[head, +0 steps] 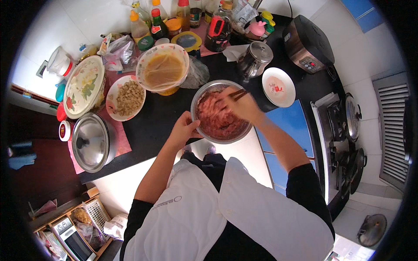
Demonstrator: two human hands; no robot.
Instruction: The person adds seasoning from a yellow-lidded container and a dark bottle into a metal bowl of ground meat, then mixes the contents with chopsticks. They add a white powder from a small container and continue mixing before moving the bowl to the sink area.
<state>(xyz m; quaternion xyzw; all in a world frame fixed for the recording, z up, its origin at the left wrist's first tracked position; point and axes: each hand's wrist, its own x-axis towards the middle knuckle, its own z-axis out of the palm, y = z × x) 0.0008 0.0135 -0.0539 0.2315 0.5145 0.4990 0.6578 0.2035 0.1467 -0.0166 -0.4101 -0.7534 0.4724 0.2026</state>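
Note:
A round metal bowl (pixel 195 121) stands at the front edge of the dark counter. Raw minced meat (pixel 212 112) fills much of it, pink with swirled ridges. My left hand (pixel 186 129) grips the bowl's near left rim, thumb on top. Over the bowl's right side, my right hand (pixel 240 106) is closed around brown chopsticks (pixel 240 94). The hand is blurred, and the chopsticks' lower ends are hidden. Right of the bowl sits a white plate (pixel 269 78) with a red mark at its centre. To the left, another dish (pixel 109 109) carries chopped light-brown food (pixel 130 97).
A film-covered bowl of yellowish liquid (pixel 163 70) is behind the metal bowl. Sauce bottles (pixel 159 27) line the wall. A steel pot (pixel 256 58) and rice cooker (pixel 307 45) stand back right, a gas stove (pixel 338 143) far right. A lidded pan (pixel 91 143) occupies the left.

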